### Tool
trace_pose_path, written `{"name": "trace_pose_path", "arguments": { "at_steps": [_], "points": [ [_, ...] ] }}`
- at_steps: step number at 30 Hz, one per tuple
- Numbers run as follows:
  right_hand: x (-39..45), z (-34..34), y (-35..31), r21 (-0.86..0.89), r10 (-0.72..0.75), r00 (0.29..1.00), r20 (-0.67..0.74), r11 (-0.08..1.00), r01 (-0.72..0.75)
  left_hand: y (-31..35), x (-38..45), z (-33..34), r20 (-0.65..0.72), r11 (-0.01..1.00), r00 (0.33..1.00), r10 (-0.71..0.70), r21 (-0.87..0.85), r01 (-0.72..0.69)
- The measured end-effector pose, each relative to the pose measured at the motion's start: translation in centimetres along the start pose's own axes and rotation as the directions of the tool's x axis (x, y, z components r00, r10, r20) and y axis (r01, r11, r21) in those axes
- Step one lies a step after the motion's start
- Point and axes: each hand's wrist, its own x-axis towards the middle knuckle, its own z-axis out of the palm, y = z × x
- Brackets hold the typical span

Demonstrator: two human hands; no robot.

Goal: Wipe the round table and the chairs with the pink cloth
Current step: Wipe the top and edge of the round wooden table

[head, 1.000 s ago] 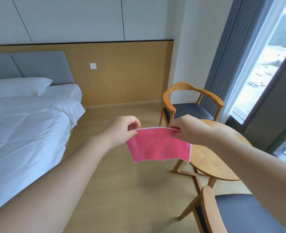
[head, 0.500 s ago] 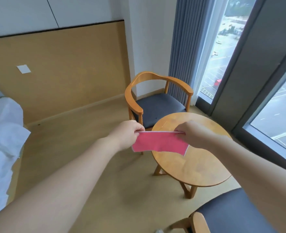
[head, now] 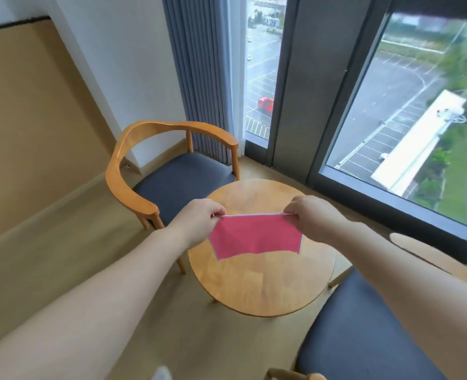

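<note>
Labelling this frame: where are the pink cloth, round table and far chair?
pink cloth [head: 255, 236], head view, centre of fabric.
round table [head: 257, 286], head view, bare top.
far chair [head: 181, 178], head view, seat cushion.

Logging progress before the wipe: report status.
Left hand and right hand pinch cloth by top corners. Hangs above table, not touching. Tabletop bare.

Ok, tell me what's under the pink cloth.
The cloth, held up by both hands, hangs over the bare wooden table. The patch behind it is hidden.
</note>
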Motion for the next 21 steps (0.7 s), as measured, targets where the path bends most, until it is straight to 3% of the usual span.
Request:
{"name": "trace_pose_path", "arguments": {
  "at_steps": [7, 10, 13, 18, 21],
  "points": [
    [1.0, 5.1, 0.9, 0.043, 0.301, 0.953, 0.035, 0.952, -0.303, -4.2, 7.7, 4.7, 0.254, 0.993, 0.960, 0.116, -0.066, -0.103],
    [1.0, 8.4, -0.9, 0.117, 0.441, 0.891, 0.111, 0.884, -0.452, -7.0, 9.6, 6.0, 0.419, 0.989, 0.896, 0.150, -0.057, -0.139],
    [1.2, 11.5, -2.9, 0.120, 0.482, 0.842, 0.244, 0.846, -0.519, -9.9, 10.7, 7.0, 0.554, 0.981, 0.812, 0.184, -0.051, -0.187],
    [2.4, 15.2, -2.8, 0.124, 0.531, 0.785, 0.319, 0.798, -0.590, -11.7, 13.3, 9.4, 0.618, 0.968, 0.752, 0.229, -0.063, -0.243],
    [4.6, 18.0, 0.3, 0.162, 0.623, 0.734, 0.273, 0.722, -0.673, -11.9, 16.0, 12.6, 0.579, 0.962, 0.779, 0.240, -0.038, -0.269]
  ]
}}
